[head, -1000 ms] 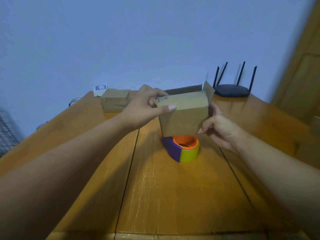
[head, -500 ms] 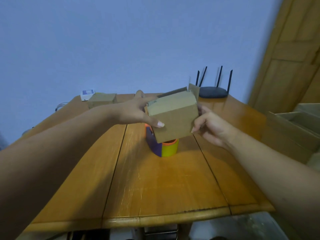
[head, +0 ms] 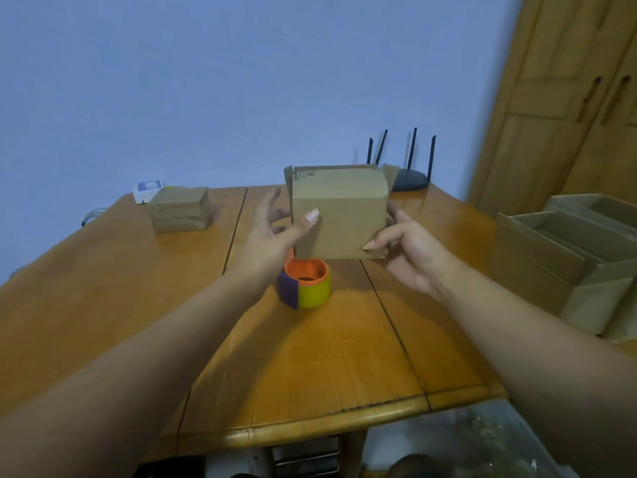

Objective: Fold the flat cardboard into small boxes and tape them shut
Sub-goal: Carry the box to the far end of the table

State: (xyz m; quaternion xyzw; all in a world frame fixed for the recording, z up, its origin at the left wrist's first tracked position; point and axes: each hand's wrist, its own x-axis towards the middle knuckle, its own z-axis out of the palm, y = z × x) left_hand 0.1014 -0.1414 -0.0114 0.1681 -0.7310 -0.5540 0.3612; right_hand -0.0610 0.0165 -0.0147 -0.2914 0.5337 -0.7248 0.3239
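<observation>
I hold a small brown cardboard box [head: 339, 215] in the air over the wooden table [head: 310, 367], its top flaps partly standing up at the back. My left hand [head: 272, 236] grips its left side, thumb across the front face and fingers behind. My right hand [head: 406, 251] grips the lower right corner, thumb on the front. Below the box stands a tape dispenser [head: 305, 282] in orange, purple and yellow. A folded cardboard box [head: 181, 210] sits at the far left of the table.
A black router [head: 410, 177] with several antennas stands at the table's far edge. A small white device [head: 148, 189] lies behind the far-left box. Open cardboard boxes [head: 572, 257] are stacked to the right, beside a wooden door [head: 568, 91].
The box has been turned upright, its front face now square to me. My left thumb has slid from the top edge to the front face. The view has pulled back and shifted.
</observation>
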